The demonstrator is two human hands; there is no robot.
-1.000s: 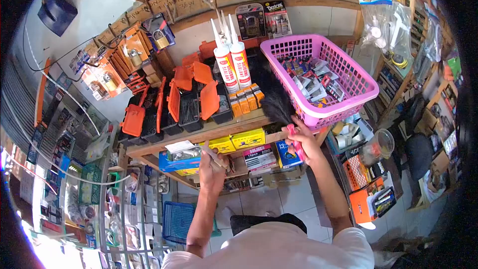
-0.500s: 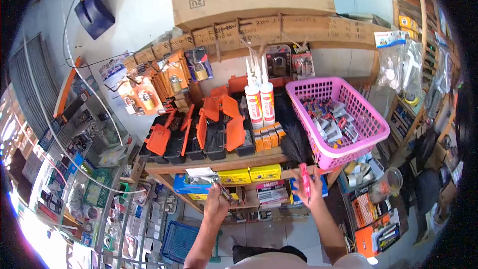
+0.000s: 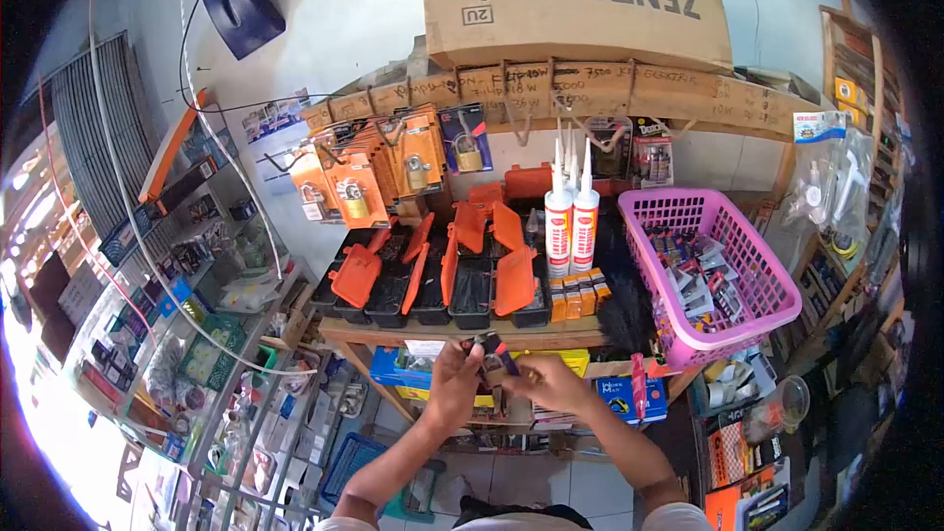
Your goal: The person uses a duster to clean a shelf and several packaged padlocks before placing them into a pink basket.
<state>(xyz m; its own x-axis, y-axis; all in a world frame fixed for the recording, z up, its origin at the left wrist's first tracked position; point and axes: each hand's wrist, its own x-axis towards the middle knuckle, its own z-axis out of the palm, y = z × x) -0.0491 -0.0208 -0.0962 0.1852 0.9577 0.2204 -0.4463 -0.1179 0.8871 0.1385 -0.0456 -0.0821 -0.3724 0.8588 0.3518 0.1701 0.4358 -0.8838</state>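
Note:
A small dark card pack with a red corner, which looks like a packaged padlock, is held in front of the shelf. My left hand is closed around its left side. The fingers of my right hand pinch its lower right side, partly hiding it. To the right, the pink handle of a black duster hangs over the shelf edge, apart from my hands. Several black bins with orange lids stand on the wooden shelf beyond my hands.
A pink basket of small packs sits at the shelf's right. Two or more sealant tubes stand beside small orange boxes. Carded padlocks hang on hooks at the left. A glass display case flanks my left side.
My right hand has let go of the duster's pink handle and moved left to the pack. My left hand has moved slightly right with the pack. The view has shifted left.

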